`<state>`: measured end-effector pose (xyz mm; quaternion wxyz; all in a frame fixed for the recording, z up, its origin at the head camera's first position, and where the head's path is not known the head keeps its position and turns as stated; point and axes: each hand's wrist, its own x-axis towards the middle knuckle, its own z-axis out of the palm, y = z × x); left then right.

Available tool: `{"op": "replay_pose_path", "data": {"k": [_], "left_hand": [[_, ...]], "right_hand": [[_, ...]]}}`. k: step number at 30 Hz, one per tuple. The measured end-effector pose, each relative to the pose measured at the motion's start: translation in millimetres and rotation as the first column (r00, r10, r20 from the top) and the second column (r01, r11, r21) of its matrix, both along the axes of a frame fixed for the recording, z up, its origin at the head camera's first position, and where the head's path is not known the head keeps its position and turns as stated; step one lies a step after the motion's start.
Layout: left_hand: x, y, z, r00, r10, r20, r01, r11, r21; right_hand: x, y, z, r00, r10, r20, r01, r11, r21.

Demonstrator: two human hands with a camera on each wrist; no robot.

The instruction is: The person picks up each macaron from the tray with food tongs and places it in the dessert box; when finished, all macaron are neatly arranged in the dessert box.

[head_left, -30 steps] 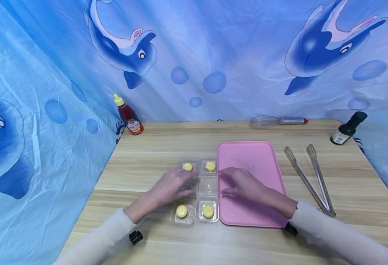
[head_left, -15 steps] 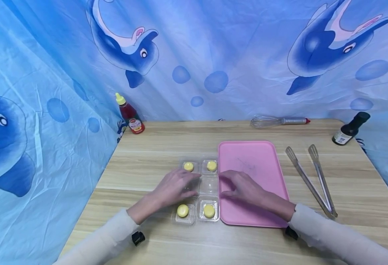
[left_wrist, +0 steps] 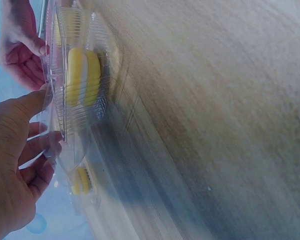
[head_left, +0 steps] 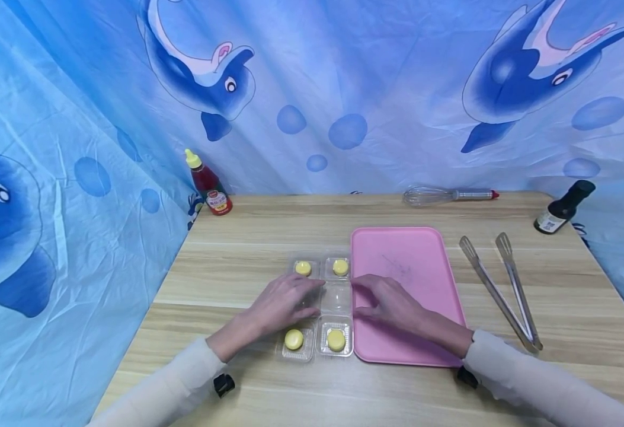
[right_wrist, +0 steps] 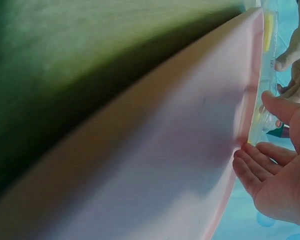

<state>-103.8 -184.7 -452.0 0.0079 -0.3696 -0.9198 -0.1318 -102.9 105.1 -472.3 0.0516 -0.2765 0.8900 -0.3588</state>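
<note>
In the head view, clear plastic boxes with open lids stand in two columns, each with a yellow macaron: far left (head_left: 303, 268), far right (head_left: 340, 267), near left (head_left: 293, 340) and near right (head_left: 336, 340). My left hand (head_left: 282, 302) lies over the left column, fingers loosely bent. In the left wrist view its thumb and fingertips are at the edge of a clear lid (left_wrist: 57, 115). My right hand (head_left: 389, 299) is over the left edge of the pink tray (head_left: 424, 255), fingertips beside the right column's lids, its fingers relaxed and nothing in its grasp.
Right of the tray lie metal tongs (head_left: 509, 296) with their arms spread. A whisk (head_left: 447, 196) lies along the back edge. A red sauce bottle (head_left: 210, 187) stands at the back left and a dark bottle (head_left: 562, 207) at the back right, before a blue dolphin curtain (head_left: 312, 77).
My left hand has shifted slightly right toward the right column. The right hand stays almost in place, and the boxes and tray keep their arrangement.
</note>
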Motion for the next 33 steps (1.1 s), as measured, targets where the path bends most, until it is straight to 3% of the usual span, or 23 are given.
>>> {"op": "replay_pose_path", "data": {"k": [9,17,24,30,33], "left_hand": [[1.7,-0.6,3.6,1.0,0.0,-0.025,0.002,0.999,0.051],[4.2,-0.9,7.8,1.0,0.014,-0.018,-0.011,0.986,0.167],[5.6,1.3,9.1,0.999,-0.007,0.036,-0.006,0.936,0.351],[6.5,3.8,12.6,1.0,-0.023,0.0,0.021,0.899,0.438],[6.6,4.5,13.8,1.0,-0.02,-0.021,0.027,0.892,0.452]], "right_hand": [[2.4,0,2.3,1.0,-0.005,-0.013,0.004,1.0,-0.026],[8.2,4,13.7,0.999,-0.009,-0.052,0.004,0.996,-0.085],[14.5,5,21.3,0.999,-0.002,-0.033,-0.003,0.988,-0.156],[16.8,6,26.3,1.0,0.008,-0.013,-0.011,0.968,-0.252],[17.1,6,29.6,0.998,0.033,0.047,-0.016,0.947,-0.321]]}}
